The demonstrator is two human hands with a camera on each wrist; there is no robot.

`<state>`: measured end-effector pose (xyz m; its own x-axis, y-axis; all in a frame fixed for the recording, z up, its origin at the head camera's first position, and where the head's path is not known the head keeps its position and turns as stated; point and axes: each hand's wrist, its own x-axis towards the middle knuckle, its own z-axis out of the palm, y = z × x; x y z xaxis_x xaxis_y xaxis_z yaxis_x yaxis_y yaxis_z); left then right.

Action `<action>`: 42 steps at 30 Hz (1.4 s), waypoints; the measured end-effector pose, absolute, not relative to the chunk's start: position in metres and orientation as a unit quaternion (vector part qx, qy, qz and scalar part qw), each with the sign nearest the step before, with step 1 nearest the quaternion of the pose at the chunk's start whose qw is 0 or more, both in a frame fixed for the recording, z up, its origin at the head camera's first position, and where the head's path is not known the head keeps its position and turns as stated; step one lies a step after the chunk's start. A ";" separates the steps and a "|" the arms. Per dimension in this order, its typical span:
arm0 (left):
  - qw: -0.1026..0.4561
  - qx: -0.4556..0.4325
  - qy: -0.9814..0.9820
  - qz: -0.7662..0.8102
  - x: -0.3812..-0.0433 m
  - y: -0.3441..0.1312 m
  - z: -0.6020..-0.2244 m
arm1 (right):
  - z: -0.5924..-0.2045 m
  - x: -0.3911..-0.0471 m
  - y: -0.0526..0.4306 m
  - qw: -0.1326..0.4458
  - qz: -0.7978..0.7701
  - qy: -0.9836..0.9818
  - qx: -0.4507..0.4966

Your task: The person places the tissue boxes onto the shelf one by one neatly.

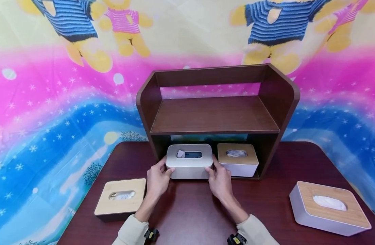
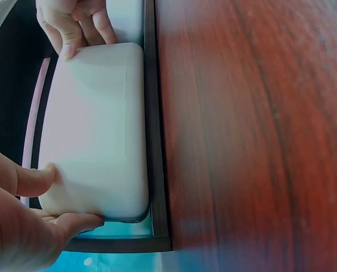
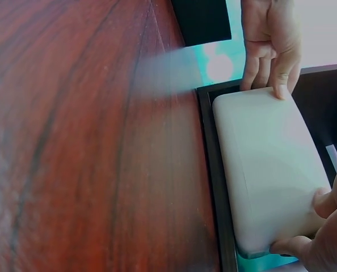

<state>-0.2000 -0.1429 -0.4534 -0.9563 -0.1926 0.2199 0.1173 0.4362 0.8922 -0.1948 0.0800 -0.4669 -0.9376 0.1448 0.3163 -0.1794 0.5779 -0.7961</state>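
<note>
A light grey tissue box [image 1: 189, 172] with rounded corners sits at the front of the lower level of a dark brown shelf [image 1: 216, 115]. Its oval slot shows a bit of white tissue. My left hand [image 1: 158, 178] grips its left end, thumb on the front face. At the other end, my right hand [image 1: 221, 179] grips it the same way. Both wrist views show the box front [image 2: 97, 130] between the two hands, close over the shelf's front edge [image 3: 214, 170]. Just right of it on the same level stands a white tissue box with a wooden lid [image 1: 251, 153].
On the table [image 1: 193, 217], a dark tissue box with a pale wooden lid [image 1: 129, 187] lies at the left. Another white one with a wooden lid [image 1: 334, 217] lies at the right. A printed cloth [image 1: 52, 136] hangs behind the table.
</note>
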 end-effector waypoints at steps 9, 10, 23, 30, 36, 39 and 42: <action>0.137 -0.001 -0.847 -0.514 -0.195 -0.144 -0.452 | -0.459 -0.188 0.082 0.146 0.474 -0.868 0.022; 0.136 -0.003 -0.850 -0.509 -0.193 -0.144 -0.451 | -0.457 -0.186 0.082 0.144 0.474 -0.868 0.025; 0.116 -0.005 -0.855 -0.506 -0.180 -0.149 -0.429 | -0.430 -0.170 0.088 0.146 0.470 -0.869 0.050; 0.106 -0.010 -0.854 -0.510 -0.174 -0.150 -0.421 | -0.421 -0.160 0.088 0.146 0.478 -0.863 0.075; 0.096 -0.013 -0.857 -0.505 -0.168 -0.153 -0.417 | -0.416 -0.154 0.085 0.139 0.483 -0.860 0.083; 0.087 -0.009 -0.862 -0.500 -0.164 -0.157 -0.416 | -0.415 -0.151 0.081 0.140 0.483 -0.859 0.093; 0.079 -0.009 -0.867 -0.492 -0.159 -0.162 -0.414 | -0.416 -0.148 0.075 0.139 0.488 -0.855 0.105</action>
<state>-0.1593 -0.1623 -0.4140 -0.9874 -0.0614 0.1459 0.0936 0.5163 0.8513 -0.1481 0.0754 -0.4162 -0.9394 -0.0442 0.3399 -0.3151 0.5014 -0.8058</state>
